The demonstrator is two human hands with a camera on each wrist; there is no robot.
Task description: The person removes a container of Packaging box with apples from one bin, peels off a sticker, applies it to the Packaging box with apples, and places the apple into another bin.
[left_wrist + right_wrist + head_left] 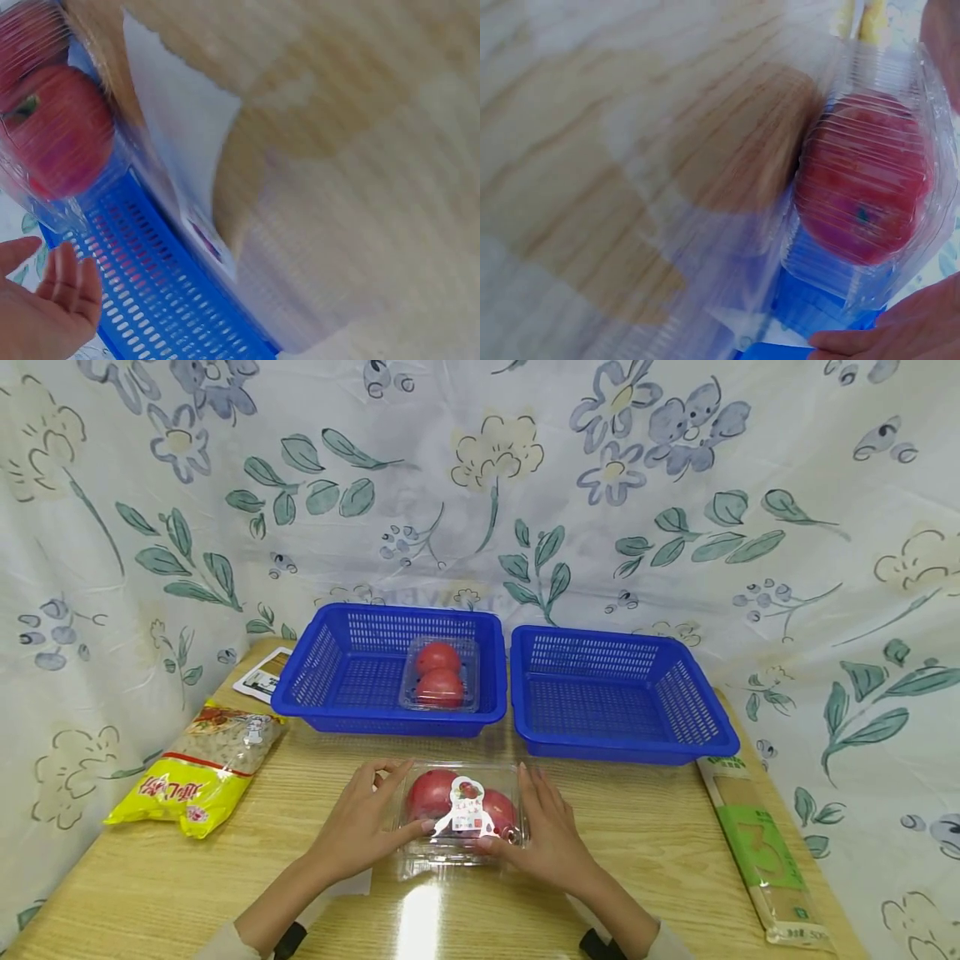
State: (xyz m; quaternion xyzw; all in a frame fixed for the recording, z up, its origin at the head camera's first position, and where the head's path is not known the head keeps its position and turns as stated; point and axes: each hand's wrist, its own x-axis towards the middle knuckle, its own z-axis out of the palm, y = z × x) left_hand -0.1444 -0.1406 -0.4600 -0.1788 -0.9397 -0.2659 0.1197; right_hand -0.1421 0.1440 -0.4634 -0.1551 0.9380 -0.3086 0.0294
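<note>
A clear plastic box (461, 814) of red tomatoes, with a white label on its lid, is between both hands in the head view. My left hand (358, 822) grips its left end, thumb over the front of the lid and fingers round the far corner. On the right end, my right hand (551, 835) holds it likewise, the thumb low on the front. The left wrist view has the left hand (52, 307) close by a tomato (64, 131) under the clear plastic. From the right wrist, one tomato (866, 180) shows above the right hand (900, 326).
Behind, a blue basket (397, 722) contains another clear box of tomatoes (440, 677); a second blue basket (626, 747) stands to its right. At left lie a yellow food bag (198, 768) and a white-edged card (262, 675). A green-banded noodle pack (765, 852) lies at right.
</note>
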